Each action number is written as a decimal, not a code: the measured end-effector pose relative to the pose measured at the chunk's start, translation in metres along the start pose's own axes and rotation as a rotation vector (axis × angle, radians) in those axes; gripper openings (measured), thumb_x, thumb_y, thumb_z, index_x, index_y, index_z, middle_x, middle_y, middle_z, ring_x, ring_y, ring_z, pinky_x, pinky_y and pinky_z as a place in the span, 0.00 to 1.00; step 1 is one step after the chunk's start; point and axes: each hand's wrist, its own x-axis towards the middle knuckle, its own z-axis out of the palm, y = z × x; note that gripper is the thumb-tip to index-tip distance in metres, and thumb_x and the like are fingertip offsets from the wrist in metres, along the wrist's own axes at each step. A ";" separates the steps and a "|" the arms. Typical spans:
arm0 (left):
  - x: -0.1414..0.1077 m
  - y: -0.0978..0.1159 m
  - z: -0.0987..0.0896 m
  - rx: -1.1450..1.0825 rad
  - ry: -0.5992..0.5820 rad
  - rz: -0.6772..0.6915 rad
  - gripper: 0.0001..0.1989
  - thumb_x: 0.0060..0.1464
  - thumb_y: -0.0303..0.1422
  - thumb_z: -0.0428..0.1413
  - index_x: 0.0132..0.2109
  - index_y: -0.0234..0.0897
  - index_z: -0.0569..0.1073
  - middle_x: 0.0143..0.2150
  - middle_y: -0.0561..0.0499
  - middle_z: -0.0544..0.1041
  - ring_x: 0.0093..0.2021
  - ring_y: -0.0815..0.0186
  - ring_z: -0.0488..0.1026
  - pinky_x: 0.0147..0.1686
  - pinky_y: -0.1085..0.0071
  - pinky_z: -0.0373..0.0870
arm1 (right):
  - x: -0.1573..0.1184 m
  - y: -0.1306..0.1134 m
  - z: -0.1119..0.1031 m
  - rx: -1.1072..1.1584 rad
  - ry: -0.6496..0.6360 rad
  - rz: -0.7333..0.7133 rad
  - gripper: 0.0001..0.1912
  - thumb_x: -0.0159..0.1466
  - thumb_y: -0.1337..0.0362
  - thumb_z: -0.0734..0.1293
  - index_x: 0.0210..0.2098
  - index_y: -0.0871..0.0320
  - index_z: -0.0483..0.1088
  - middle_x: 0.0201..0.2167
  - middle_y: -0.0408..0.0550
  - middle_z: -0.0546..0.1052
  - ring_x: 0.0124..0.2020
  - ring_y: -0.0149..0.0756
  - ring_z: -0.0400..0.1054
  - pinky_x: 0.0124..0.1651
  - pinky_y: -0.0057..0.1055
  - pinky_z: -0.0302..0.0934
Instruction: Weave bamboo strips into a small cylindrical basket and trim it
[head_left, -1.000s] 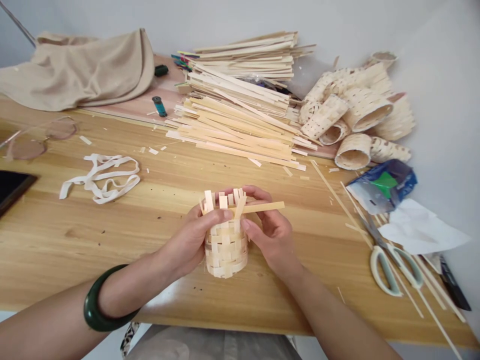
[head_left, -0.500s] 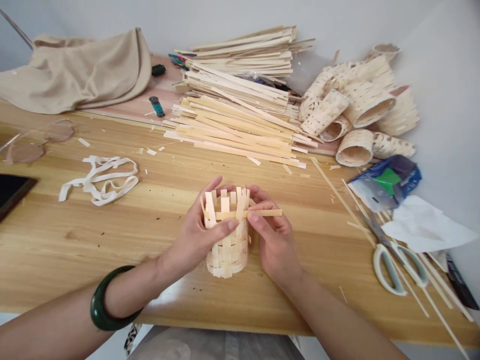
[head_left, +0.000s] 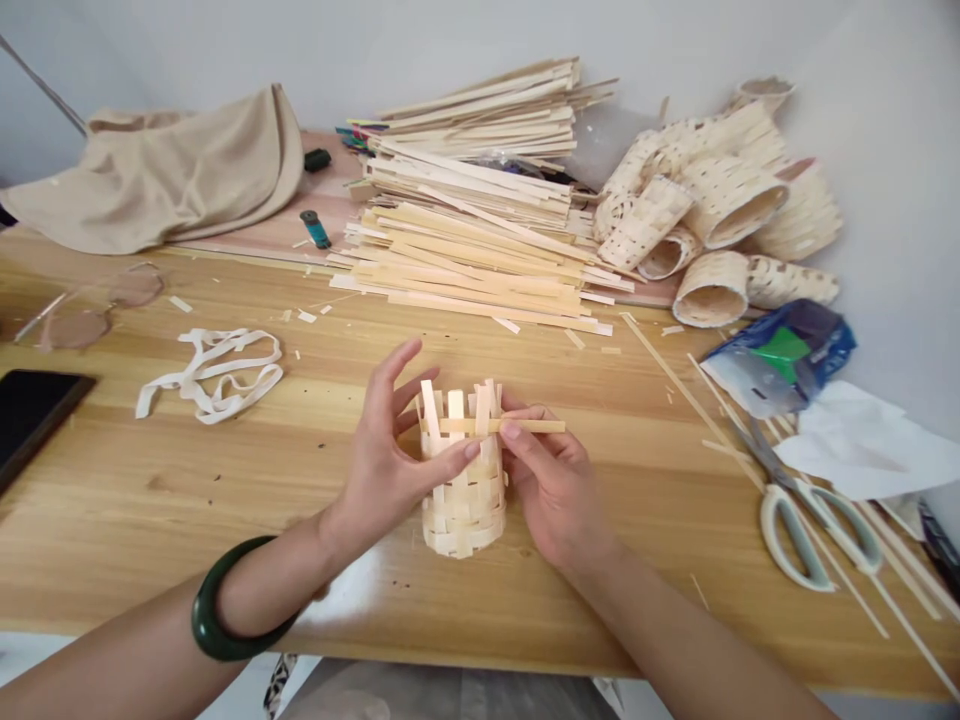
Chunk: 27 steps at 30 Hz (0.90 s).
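A small basket (head_left: 463, 500) woven from pale wood strips stands upright on the table, with loose upright ends around its top. My left hand (head_left: 394, 445) is loosely around its left side: the thumb presses on the front near the upper weave, the index finger is raised away, and the other fingers reach behind the uprights. A yellowish flat strip (head_left: 546, 427) runs across the basket's front, and its free end sticks out to the right. My right hand (head_left: 551, 480) pinches this strip between thumb and fingers at the basket's right edge; some fingertips are hidden behind it.
Stacks of wood strips (head_left: 465, 260) lie at the back, with finished woven baskets (head_left: 712, 290) piled right of them. Scissors (head_left: 799, 500), a blue packet (head_left: 784, 355) and white paper (head_left: 874, 440) lie at right. White tape (head_left: 214, 370), glasses (head_left: 82, 325) and a phone (head_left: 37, 415) are at left.
My left hand has loosened, its index finger lifting off the basket's side while the thumb stays on the front. The basket appears slightly farther right in view. My right hand still pinches the strip.
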 end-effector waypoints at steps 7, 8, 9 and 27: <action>-0.012 0.000 0.005 0.174 -0.170 0.166 0.39 0.44 0.32 0.72 0.63 0.52 0.69 0.76 0.46 0.51 0.74 0.43 0.51 0.59 0.52 0.74 | 0.007 -0.006 -0.007 0.017 0.091 -0.105 0.07 0.57 0.57 0.79 0.31 0.49 0.79 0.55 0.44 0.80 0.61 0.47 0.71 0.65 0.51 0.67; -0.012 -0.001 0.005 0.194 -0.174 0.158 0.38 0.45 0.31 0.72 0.62 0.52 0.70 0.75 0.45 0.53 0.74 0.42 0.52 0.58 0.52 0.75 | 0.007 -0.007 -0.008 0.005 0.081 -0.113 0.07 0.58 0.56 0.78 0.31 0.49 0.79 0.55 0.44 0.80 0.62 0.47 0.70 0.65 0.52 0.67; -0.012 -0.001 0.005 0.197 -0.172 0.152 0.38 0.44 0.31 0.72 0.62 0.51 0.70 0.75 0.45 0.54 0.74 0.42 0.52 0.55 0.53 0.77 | 0.008 -0.007 -0.008 -0.005 0.074 -0.120 0.07 0.58 0.56 0.78 0.31 0.49 0.79 0.55 0.43 0.80 0.63 0.47 0.69 0.65 0.52 0.66; -0.004 0.007 0.005 0.145 -0.153 0.118 0.30 0.41 0.32 0.73 0.51 0.46 0.72 0.72 0.41 0.55 0.73 0.40 0.53 0.42 0.62 0.82 | 0.011 0.000 -0.006 -0.077 0.058 -0.163 0.10 0.58 0.55 0.77 0.28 0.51 0.75 0.56 0.44 0.77 0.68 0.47 0.62 0.65 0.48 0.65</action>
